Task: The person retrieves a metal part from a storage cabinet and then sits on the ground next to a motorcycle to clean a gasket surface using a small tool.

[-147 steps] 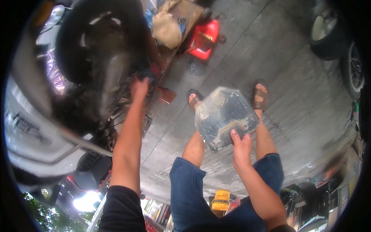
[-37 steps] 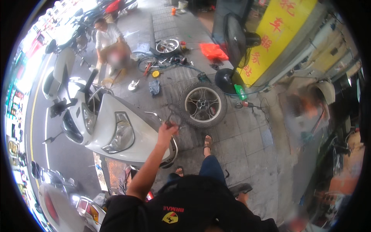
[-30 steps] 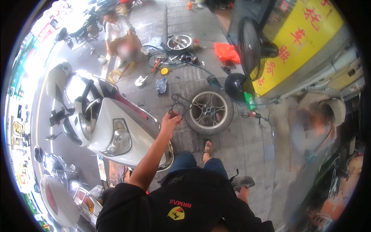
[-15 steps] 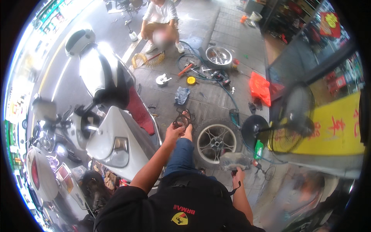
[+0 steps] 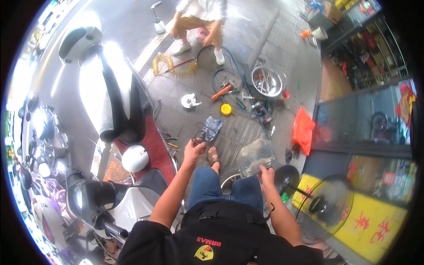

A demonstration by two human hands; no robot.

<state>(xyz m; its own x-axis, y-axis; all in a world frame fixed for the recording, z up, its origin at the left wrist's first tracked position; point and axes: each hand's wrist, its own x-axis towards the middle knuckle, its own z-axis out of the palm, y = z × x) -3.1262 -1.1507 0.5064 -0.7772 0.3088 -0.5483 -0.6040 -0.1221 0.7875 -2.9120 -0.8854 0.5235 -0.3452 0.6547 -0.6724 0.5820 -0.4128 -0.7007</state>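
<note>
My left hand (image 5: 194,151) is closed on a dark, thin, looped piece (image 5: 199,136), too small to name, held above my sandalled foot. Near it on the pavement lies a crumpled grey-blue cloth (image 5: 212,128). With its fingers wrapped round the near edge, my right hand (image 5: 266,176) holds a flat, dirty, greyish plate (image 5: 256,155) over the ground in front of my right knee. Below that plate, a wheel's pale rim (image 5: 229,182) shows between my legs, its larger part hidden.
A white scooter (image 5: 90,92) with a red footboard stands left. Ahead, a person (image 5: 201,17) sits near a coiled yellow hose (image 5: 163,64). Tools, a metal bowl (image 5: 279,90) and a hub part (image 5: 190,101) lie about. Right are an orange-red bag (image 5: 303,132) and a fan (image 5: 324,205).
My view has shifted. My right hand has lifted the plate forward and left, away from beside the wheel. Both hands keep hold of their pieces; the wheel is now mostly hidden.
</note>
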